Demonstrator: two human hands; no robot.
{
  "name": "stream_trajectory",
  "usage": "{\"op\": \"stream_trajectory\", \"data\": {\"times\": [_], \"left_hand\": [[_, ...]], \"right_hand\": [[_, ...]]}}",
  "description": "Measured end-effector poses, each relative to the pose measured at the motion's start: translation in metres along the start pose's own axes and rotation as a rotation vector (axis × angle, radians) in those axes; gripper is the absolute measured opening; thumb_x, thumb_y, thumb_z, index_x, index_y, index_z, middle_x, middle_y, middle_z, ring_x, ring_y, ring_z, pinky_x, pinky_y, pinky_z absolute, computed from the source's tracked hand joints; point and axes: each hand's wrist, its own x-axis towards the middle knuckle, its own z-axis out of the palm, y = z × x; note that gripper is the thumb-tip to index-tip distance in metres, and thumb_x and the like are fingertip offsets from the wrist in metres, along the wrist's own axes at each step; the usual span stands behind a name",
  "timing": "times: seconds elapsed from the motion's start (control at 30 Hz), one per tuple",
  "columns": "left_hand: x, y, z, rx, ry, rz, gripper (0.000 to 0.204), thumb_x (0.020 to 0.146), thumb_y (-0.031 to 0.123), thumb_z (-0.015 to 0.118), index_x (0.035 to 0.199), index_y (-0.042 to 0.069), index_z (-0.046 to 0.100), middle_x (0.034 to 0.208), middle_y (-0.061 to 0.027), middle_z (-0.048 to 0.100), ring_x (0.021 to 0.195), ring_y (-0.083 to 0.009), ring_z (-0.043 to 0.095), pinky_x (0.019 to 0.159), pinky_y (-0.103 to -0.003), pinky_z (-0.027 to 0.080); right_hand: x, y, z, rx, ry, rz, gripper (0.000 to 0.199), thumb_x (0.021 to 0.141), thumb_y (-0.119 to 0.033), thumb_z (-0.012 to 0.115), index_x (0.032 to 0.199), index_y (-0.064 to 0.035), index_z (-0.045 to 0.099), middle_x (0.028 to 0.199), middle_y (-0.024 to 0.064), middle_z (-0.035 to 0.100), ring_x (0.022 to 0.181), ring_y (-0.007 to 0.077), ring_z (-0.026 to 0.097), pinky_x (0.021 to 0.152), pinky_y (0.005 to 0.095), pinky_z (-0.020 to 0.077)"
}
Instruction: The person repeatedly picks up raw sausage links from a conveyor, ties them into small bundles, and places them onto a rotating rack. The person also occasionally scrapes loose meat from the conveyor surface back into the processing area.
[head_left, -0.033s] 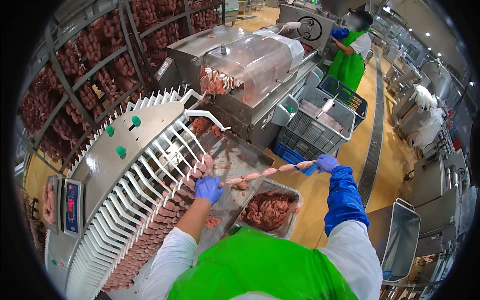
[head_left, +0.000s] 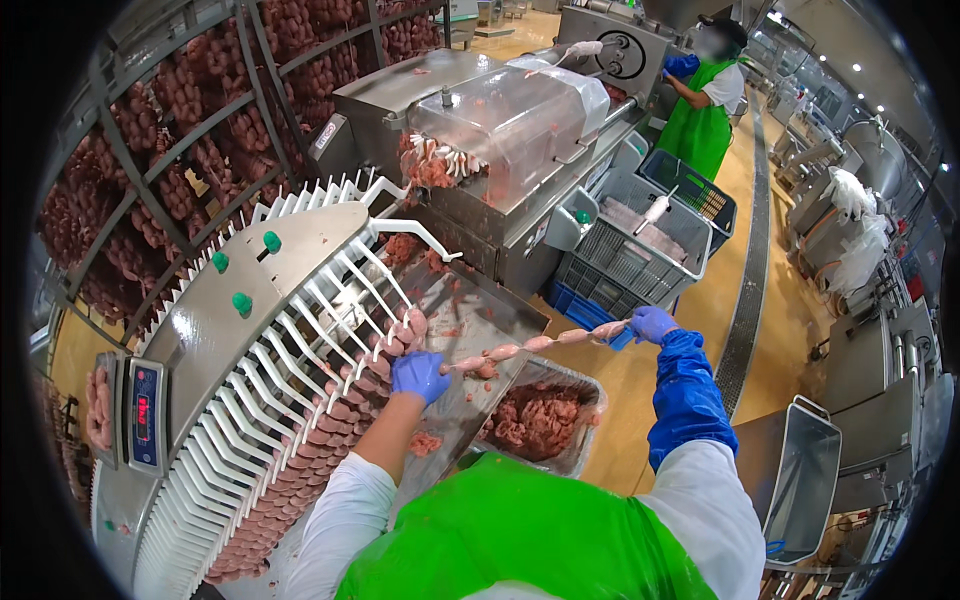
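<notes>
Sausage string [head_left: 540,344]: one length of pale pink linked sausages, about six links visible, stretched nearly level in the air between two hands, above the near right part of the steel desk [head_left: 480,310]. Casing looks smooth and glossy, narrowed between links.

Left hand [head_left: 420,375]: one, in a blue glove, fingers curled and pinching the left end of the string, close beside the hooks.

Right hand [head_left: 652,323]: one, in a blue glove with a long blue sleeve cover, closed around the right end of the string, held out over the floor side.

Hook conveyor [head_left: 300,370]: one, steel housing with a long row of white curved hooks running from near left to far centre; too many hooks to count. Linked sausages [head_left: 330,420] hang in loops along its right side.

Buttons [head_left: 242,270]: three, green, on the housing top.

Meat tray [head_left: 545,415]: one, shallow metal, holding reddish loose meat, just right of the left hand and below the string.

Scale display [head_left: 143,415]: one, at the near left.

Filling machine [head_left: 500,130]: one, steel with a clear cover, at the far centre.

Grey crates [head_left: 640,250]: two visible, right of the machine, one blue crate beneath.

Smoking racks [head_left: 180,130]: loaded with dark sausages, far left.

Co-worker [head_left: 705,110]: one person in a green apron, far right.
</notes>
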Motion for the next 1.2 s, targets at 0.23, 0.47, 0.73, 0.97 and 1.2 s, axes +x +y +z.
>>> {"op": "stream_trajectory", "data": {"times": [0.23, 0.47, 0.73, 0.97, 1.2], "left_hand": [[0.027, -0.009, 0.006, -1.026, -0.468, -0.035, 0.052, 0.088, 0.054, 0.064, 0.099, 0.004, 0.072, 0.088, -0.0065, 0.069, 0.075, -0.016, 0.063, 0.075, -0.03, 0.052], [-0.007, 0.008, -0.043, -1.133, -0.298, 0.218, 0.036, 0.097, 0.035, 0.059, 0.112, 0.004, 0.071, 0.097, -0.0036, 0.07, 0.09, -0.0143, 0.061, 0.088, -0.029, 0.049], [-0.009, -0.023, -0.014, -1.02, -0.281, -0.113, 0.035, 0.095, 0.034, 0.058, 0.106, 0.003, 0.069, 0.095, -0.0076, 0.068, 0.09, -0.0167, 0.06, 0.084, -0.033, 0.047], [-0.01, -0.019, -0.043, -1.062, -0.363, 0.114, 0.039, 0.091, 0.036, 0.062, 0.115, 0.006, 0.066, 0.096, -0.0066, 0.069, 0.086, -0.0168, 0.063, 0.081, -0.032, 0.049], [-0.005, -0.002, -0.05, -0.816, -0.47, 0.323, 0.042, 0.089, 0.031, 0.057, 0.116, 0.0, 0.062, 0.1, -0.0172, 0.067, 0.097, -0.023, 0.063, 0.084, -0.037, 0.049]], "right_hand": [[-0.047, -0.163, 0.057, -0.23, -0.184, -0.692, 0.034, 0.086, -0.038, 0.059, 0.085, -0.0045, 0.066, 0.079, 0.0206, 0.064, 0.085, 0.0347, 0.066, 0.073, 0.0432, 0.0511], [-0.062, -0.311, 0.131, 0.338, -0.17, -1.081, 0.056, 0.084, -0.027, 0.072, 0.133, -0.0069, 0.051, 0.12, 0.017, 0.06, 0.112, 0.0294, 0.06, 0.092, 0.0389, 0.0486], [-0.039, -0.288, 0.171, 0.707, -0.863, -0.57, 0.061, 0.085, -0.008, 0.066, 0.141, -0.0032, 0.041, 0.116, 0.0096, 0.06, 0.107, 0.0167, 0.059, 0.093, 0.0322, 0.0492], [-0.039, -0.288, 0.152, 0.727, -0.823, -0.626, 0.057, 0.083, 0.003, 0.056, 0.138, -0.0052, 0.043, 0.101, 0.0076, 0.062, 0.083, 0.0116, 0.061, 0.07, 0.0282, 0.0531], [-0.038, -0.293, 0.137, 0.604, -0.678, -0.751, 0.053, 0.083, 0.002, 0.055, 0.135, -0.007, 0.048, 0.087, 0.0008, 0.059, 0.077, 0.0064, 0.055, 0.067, 0.024, 0.0479]]}}
